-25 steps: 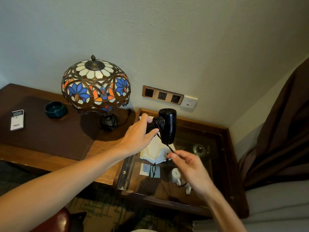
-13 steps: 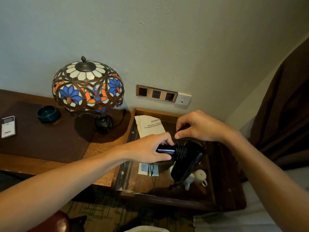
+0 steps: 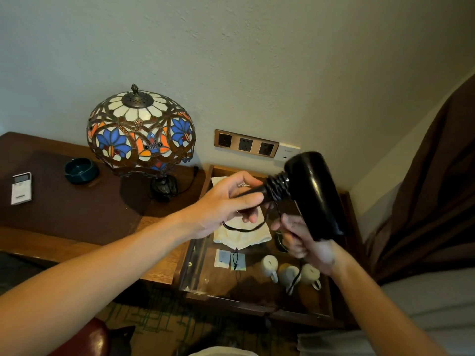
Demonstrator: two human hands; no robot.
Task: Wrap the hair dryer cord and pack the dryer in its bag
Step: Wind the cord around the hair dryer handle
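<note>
A black hair dryer (image 3: 314, 194) is held in the air above the glass-topped side table (image 3: 257, 299). My left hand (image 3: 226, 204) grips its handle, where several turns of black cord (image 3: 277, 187) are wound tight. A loose loop of cord hangs below the handle over a cream cloth bag (image 3: 241, 236) lying on the glass. My right hand (image 3: 303, 240) is below the dryer's barrel, fingers closed on the trailing cord, which drops past my wrist toward the mugs.
A stained-glass lamp (image 3: 140, 132) stands on the wooden desk (image 3: 77, 214) at left, with a dark green ashtray (image 3: 81, 170) and a white remote (image 3: 21, 187). Wall sockets (image 3: 246, 144) sit behind. White mugs (image 3: 288, 271) show under the glass. Brown curtain (image 3: 424, 188) at right.
The dryer has risen from low over the table to higher up, barrel pointing down-right. My right hand moved from above the handle to below it, carrying the cord around.
</note>
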